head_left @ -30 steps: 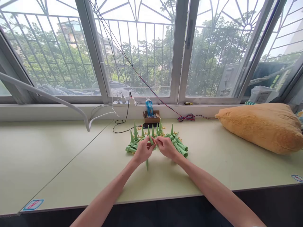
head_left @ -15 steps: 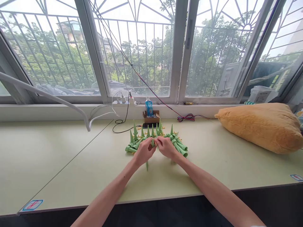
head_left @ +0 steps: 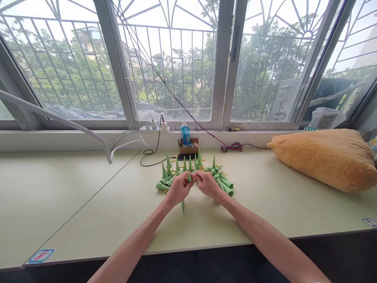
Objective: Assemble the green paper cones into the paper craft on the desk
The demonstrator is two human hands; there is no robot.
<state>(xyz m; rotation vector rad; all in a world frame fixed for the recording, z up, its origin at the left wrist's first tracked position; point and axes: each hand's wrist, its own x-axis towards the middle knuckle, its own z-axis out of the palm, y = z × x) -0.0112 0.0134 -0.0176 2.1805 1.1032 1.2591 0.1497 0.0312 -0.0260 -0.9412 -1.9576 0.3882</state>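
Noted mid-way on pale green tabletop [head_left: 88, 196]: left hand [head_left: 178, 188] and right hand [head_left: 207, 184], fingers of both pinched on one small green cone [head_left: 189, 177], point up, partly hidden. Flanked by lying cone heaps [head_left: 225, 184]; upright cones [head_left: 168, 161] just behind. Farther: cardboard box [head_left: 188, 149], blue bottle [head_left: 185, 133]. Far right: orange pillow [head_left: 324, 157].

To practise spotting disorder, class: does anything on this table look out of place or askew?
Yes: green cones lie toppled in heaps beside the left hand and right hand, while upright cones stand behind them.
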